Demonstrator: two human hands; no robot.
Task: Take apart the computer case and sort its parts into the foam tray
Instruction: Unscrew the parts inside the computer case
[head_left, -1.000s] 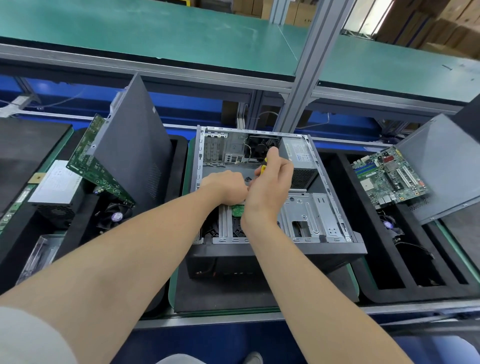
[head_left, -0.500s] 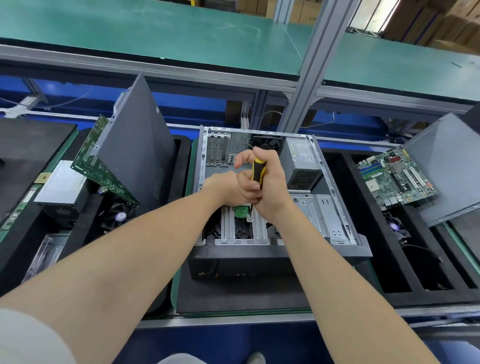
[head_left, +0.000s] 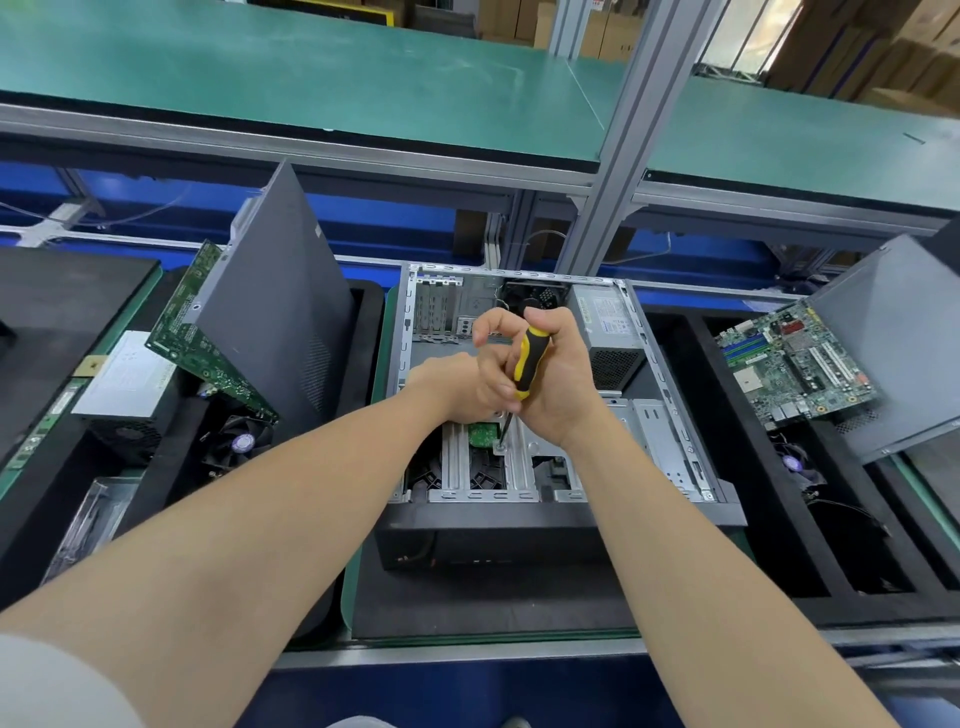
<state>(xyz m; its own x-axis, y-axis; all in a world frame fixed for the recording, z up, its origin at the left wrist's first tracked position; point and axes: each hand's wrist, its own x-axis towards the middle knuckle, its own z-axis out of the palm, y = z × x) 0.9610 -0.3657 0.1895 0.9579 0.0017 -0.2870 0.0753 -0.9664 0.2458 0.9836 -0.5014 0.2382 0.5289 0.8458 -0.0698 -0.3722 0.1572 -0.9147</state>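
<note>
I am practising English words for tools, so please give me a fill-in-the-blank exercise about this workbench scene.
1. The right hand grips a ____ by its handle.
2. That handle is black and ____.
3. The tool's tip stands on a ____ inside the open computer case.
4. The power supply sits in the case's far ____ corner.
Missing words: screwdriver; yellow; screw; right.

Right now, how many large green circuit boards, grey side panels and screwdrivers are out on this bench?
Large green circuit boards: 2, left and right
Grey side panels: 2, left and right
Screwdrivers: 1, gripped in the right hand
Total: 5
</note>
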